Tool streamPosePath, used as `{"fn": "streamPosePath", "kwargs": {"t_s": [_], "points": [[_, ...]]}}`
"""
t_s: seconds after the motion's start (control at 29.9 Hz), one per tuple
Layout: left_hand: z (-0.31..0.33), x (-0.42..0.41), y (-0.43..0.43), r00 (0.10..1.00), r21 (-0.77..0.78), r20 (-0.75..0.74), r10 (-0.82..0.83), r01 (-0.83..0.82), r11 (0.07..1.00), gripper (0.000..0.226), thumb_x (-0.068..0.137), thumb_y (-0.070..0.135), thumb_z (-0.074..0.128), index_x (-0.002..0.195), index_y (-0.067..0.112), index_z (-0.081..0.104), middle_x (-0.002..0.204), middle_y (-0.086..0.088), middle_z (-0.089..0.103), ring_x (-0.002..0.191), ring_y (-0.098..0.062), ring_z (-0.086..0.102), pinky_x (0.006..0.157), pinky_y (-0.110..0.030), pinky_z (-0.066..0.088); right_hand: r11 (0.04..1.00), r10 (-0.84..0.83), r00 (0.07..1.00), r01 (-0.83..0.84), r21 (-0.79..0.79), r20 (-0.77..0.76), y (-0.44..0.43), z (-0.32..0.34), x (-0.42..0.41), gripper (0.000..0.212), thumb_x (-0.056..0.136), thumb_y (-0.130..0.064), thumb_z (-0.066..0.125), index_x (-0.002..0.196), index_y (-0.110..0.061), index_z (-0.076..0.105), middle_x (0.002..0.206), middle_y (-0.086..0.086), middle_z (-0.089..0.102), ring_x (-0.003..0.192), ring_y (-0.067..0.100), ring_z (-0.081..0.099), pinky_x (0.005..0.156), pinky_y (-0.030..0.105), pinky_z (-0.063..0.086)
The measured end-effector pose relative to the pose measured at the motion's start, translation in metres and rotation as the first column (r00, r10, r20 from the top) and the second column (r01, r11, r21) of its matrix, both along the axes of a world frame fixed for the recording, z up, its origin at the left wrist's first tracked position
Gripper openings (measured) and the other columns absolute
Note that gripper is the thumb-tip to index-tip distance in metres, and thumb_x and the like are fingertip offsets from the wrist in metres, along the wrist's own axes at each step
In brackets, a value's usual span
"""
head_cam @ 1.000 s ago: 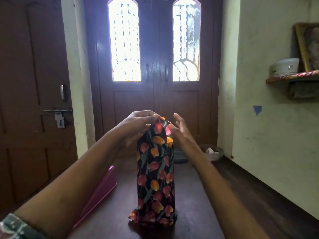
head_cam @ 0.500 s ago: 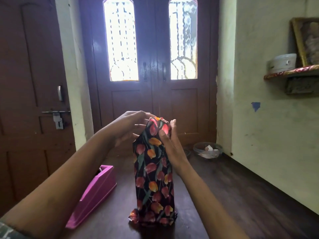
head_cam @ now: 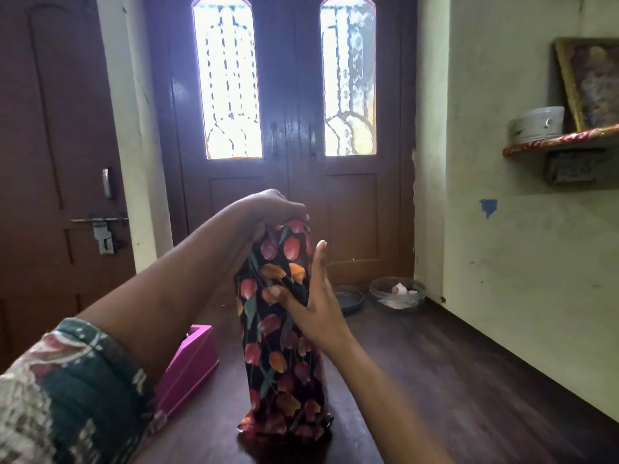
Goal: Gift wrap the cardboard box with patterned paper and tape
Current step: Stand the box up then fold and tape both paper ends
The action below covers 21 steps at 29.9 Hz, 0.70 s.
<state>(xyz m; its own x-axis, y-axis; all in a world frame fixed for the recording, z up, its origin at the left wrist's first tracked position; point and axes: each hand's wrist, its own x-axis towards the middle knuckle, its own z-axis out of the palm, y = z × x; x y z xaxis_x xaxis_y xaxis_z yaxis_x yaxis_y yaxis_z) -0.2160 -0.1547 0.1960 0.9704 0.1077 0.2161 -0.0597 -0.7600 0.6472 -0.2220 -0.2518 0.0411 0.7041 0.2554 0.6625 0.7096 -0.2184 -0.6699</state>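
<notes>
Clamps the top of the tall box wrapped in black tulip-patterned paper [head_cam: 281,380], upright on the dark wooden table [head_cam: 418,380], under the curled left hand [head_cam: 271,209] and presses the straight-fingered right hand [head_cam: 315,303] against its side, likely steadying the fold for tape.

Centre frame holds one wrapped box [head_cam: 281,329] and two hands, the left hand [head_cam: 268,209] and right hand [head_cam: 315,306]. Lower left lies one pink tray [head_cam: 187,363]. Upper middle shows two panes, left pane [head_cam: 227,78] and right pane [head_cam: 348,78]. At right, one shelf [head_cam: 562,142] bears one white pot [head_cam: 536,123] and one framed picture [head_cam: 596,85].
</notes>
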Motion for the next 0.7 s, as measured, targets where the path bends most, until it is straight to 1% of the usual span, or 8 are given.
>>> {"fn": "streamPosePath", "kwargs": {"t_s": [0.1, 0.2, 0.27, 0.33, 0.47, 0.57, 0.64, 0.7], "points": [[-0.007, 0.0, 0.002, 0.994, -0.14, 0.11, -0.006, 0.022, 0.99, 0.023, 0.082, 0.03, 0.065, 0.079, 0.007, 0.068, 0.078, -0.009, 0.06, 0.064, -0.021, 0.053, 0.062, -0.026, 0.043, 1.0, -0.01, 1.0, 0.011, 0.02, -0.025, 0.002, -0.006, 0.002, 0.093, 0.086, -0.055, 0.051, 0.146, -0.023, -0.013, 0.157, 0.002, 0.009, 0.143, 0.015, 0.012, 0.111, 0.024, 0.016], [-0.012, 0.0, 0.006, 0.991, -0.161, 0.134, -0.032, 0.054, 0.986, 0.028, 0.085, 0.031, 0.064, 0.086, 0.004, 0.07, 0.077, -0.009, 0.06, 0.066, -0.021, 0.055, 0.064, -0.026, 0.045, 0.999, -0.04, 0.999, 0.041, 0.031, -0.034, 0.0, -0.009, 0.008, 0.093, 0.08, -0.063, 0.048, 0.15, -0.02, 0.004, 0.151, 0.003, 0.031, 0.138, 0.014, 0.029, 0.113, 0.032, 0.029], [-0.013, 0.004, 0.011, 0.984, -0.268, 0.172, -0.041, 0.086, 0.96, 0.033, 0.09, 0.032, 0.057, 0.091, 0.002, 0.07, 0.077, -0.008, 0.064, 0.068, -0.02, 0.059, 0.067, -0.026, 0.049, 0.999, -0.035, 0.999, 0.035, 0.001, -0.027, -0.003, -0.011, 0.01, 0.081, 0.086, -0.051, 0.048, 0.15, -0.018, 0.01, 0.153, 0.001, 0.027, 0.14, 0.011, 0.024, 0.114, 0.026, 0.024], [-0.013, 0.007, 0.018, 0.976, -0.371, 0.217, -0.015, 0.097, 0.924, 0.031, 0.096, 0.026, 0.048, 0.093, 0.003, 0.069, 0.077, -0.006, 0.064, 0.067, -0.017, 0.058, 0.059, -0.021, 0.047, 0.999, -0.033, 0.999, 0.032, -0.012, -0.02, -0.007, -0.014, 0.012, 0.074, 0.089, -0.043, 0.047, 0.149, -0.021, 0.011, 0.154, -0.003, 0.022, 0.141, 0.007, 0.018, 0.111, 0.02, 0.019], [-0.026, 0.017, 0.043, 0.982, -0.113, 0.189, 0.028, -0.007, 0.994, 0.021, 0.089, 0.011, 0.054, 0.106, 0.016, 0.065, 0.099, -0.004, 0.062, 0.089, -0.017, 0.055, 0.074, -0.027, 0.044, 0.999, -0.043, 0.999, 0.044, 0.029, -0.026, -0.013, -0.017, 0.016, 0.074, 0.083, -0.053, 0.045, 0.147, -0.029, 0.019, 0.15, -0.008, 0.031, 0.136, 0.009, 0.031, 0.11, 0.031, 0.031], [-0.038, 0.022, 0.05, 0.983, -0.193, 0.058, -0.175, 0.184, 0.964, 0.036, 0.082, 0.013, 0.067, 0.117, 0.017, 0.059, 0.108, -0.007, 0.063, 0.091, -0.018, 0.06, 0.083, -0.033, 0.049, 0.998, -0.028, 1.0, 0.029, 0.056, -0.013, -0.02, -0.017, 0.016, 0.062, 0.081, -0.048, 0.05, 0.137, -0.038, 0.027, 0.138, -0.017, 0.039, 0.126, 0.001, 0.04, 0.103, 0.025, 0.036], [-0.042, 0.025, 0.047, 0.962, -0.149, 0.091, -0.256, 0.267, 0.952, 0.035, 0.08, 0.008, 0.068, 0.115, 0.011, 0.062, 0.1, -0.007, 0.066, 0.083, -0.015, 0.062, 0.072, -0.024, 0.053, 0.997, -0.021, 1.0, 0.022, 0.079, -0.017, -0.024, -0.014, 0.016, 0.057, 0.078, -0.048, 0.052, 0.131, -0.042, 0.032, 0.132, -0.019, 0.042, 0.118, -0.007, 0.042, 0.101, 0.026, 0.04], [-0.042, 0.027, 0.037, 0.947, -0.108, 0.173, -0.271, 0.292, 0.95, 0.019, 0.083, -0.001, 0.063, 0.101, 0.002, 0.067, 0.083, -0.006, 0.065, 0.068, -0.011, 0.061, 0.056, -0.016, 0.051, 0.996, -0.012, 0.999, 0.016, 0.086, -0.044, -0.029, -0.008, 0.016, 0.06, 0.073, -0.055, 0.055, 0.126, -0.046, 0.028, 0.128, -0.024, 0.037, 0.111, -0.019, 0.036, 0.095, 0.018, 0.039]]}}
